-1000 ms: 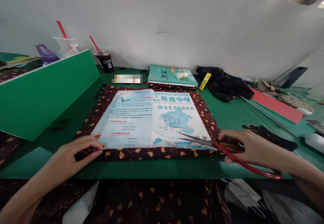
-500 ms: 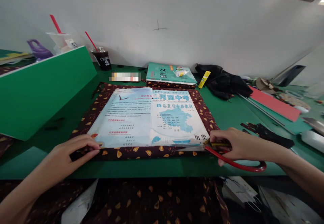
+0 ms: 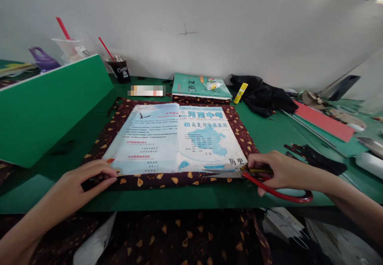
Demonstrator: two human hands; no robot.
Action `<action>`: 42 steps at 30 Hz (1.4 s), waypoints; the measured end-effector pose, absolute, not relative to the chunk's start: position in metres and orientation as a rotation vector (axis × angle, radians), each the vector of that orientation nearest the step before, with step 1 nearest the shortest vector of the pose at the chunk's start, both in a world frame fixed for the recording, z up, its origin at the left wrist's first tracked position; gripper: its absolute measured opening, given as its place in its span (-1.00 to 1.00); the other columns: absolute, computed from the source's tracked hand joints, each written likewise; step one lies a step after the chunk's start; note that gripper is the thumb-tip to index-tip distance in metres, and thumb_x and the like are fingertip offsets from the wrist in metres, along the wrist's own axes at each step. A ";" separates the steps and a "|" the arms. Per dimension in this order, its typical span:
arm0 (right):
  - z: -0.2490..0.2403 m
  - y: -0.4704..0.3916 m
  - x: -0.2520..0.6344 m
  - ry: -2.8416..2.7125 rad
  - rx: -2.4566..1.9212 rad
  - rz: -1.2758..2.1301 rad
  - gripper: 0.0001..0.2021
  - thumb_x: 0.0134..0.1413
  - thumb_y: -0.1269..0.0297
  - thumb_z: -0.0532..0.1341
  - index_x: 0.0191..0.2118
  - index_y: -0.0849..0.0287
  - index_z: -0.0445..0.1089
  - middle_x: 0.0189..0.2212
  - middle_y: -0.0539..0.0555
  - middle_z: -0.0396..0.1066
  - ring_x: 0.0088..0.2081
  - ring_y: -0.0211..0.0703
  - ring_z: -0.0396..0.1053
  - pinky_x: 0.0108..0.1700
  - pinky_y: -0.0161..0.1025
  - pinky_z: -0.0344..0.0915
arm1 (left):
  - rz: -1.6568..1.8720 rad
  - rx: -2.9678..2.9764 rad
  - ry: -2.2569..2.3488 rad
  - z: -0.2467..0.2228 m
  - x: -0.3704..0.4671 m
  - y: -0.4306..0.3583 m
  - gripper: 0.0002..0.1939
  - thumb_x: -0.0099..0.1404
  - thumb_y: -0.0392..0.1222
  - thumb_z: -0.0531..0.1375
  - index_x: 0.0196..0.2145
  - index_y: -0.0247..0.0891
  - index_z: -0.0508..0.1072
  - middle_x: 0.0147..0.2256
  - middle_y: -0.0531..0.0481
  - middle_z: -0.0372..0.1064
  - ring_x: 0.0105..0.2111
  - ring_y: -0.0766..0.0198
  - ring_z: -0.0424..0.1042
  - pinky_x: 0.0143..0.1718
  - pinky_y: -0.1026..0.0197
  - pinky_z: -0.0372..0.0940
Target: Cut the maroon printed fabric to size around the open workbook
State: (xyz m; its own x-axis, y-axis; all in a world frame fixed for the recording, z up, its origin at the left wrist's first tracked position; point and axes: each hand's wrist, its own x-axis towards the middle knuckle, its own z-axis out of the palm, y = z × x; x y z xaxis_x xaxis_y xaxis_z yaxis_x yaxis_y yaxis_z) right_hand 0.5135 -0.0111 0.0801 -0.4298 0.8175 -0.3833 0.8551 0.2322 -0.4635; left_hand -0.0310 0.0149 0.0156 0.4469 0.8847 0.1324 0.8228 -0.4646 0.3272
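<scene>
An open book [image 3: 155,137] lies flat on a dark brown patterned cloth [image 3: 103,135], which shows as a border around it. At the book's near left corner my left hand [image 3: 92,179] pinches the cloth's near edge between thumb and fingers. My right hand [image 3: 269,171] holds red-handled scissors [image 3: 279,192] at the near right corner. Their blades point left and lie along the book's near edge, over the cloth strip. One handle loop is mostly hidden by my fingers.
Behind the book sit a green book [image 3: 191,83] with a small white bottle [image 3: 213,86], a yellow glue stick [image 3: 241,93] and black fabric [image 3: 260,91]. A green board [image 3: 56,109] leans at left near a coffee cup [image 3: 119,70]. Dark fabric scraps [image 3: 320,159] lie at right.
The scissor blades look slightly wider apart than before. Both hands stay in nearly the same places; the whole view has shifted very slightly.
</scene>
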 end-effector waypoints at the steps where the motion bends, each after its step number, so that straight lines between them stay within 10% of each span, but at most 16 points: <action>1: 0.080 -0.011 0.514 2.419 1.647 -0.977 -0.51 -0.20 -0.20 0.43 -0.35 0.06 0.31 -0.61 -0.16 0.25 -0.51 -0.26 0.11 -0.48 -0.29 -0.04 | 0.423 2.481 1.491 0.015 -0.031 0.015 -0.71 0.26 0.17 0.18 -0.30 -0.02 0.57 -0.19 0.06 0.57 -0.09 0.08 0.54 -0.05 0.13 0.43; 42: 0.086 -0.013 0.510 2.457 1.590 -0.953 -0.56 -0.01 -0.19 0.33 -0.41 0.08 0.27 -0.62 -0.16 0.09 -0.52 -0.28 0.03 -0.46 -0.27 -0.12 | 0.455 2.485 1.495 0.026 -0.021 0.011 -0.76 0.24 0.15 0.13 -0.34 0.09 0.55 -0.23 0.06 0.59 -0.13 0.03 0.55 -0.08 0.09 0.47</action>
State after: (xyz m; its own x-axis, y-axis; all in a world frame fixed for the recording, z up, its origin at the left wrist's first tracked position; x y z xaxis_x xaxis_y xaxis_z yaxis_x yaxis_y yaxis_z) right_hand 0.5104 -0.0132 0.0861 -0.4647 0.8041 -0.3708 0.8437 0.2751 -0.4609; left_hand -0.0210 0.0113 0.0258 0.4392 0.8849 0.1552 0.8215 -0.4655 0.3293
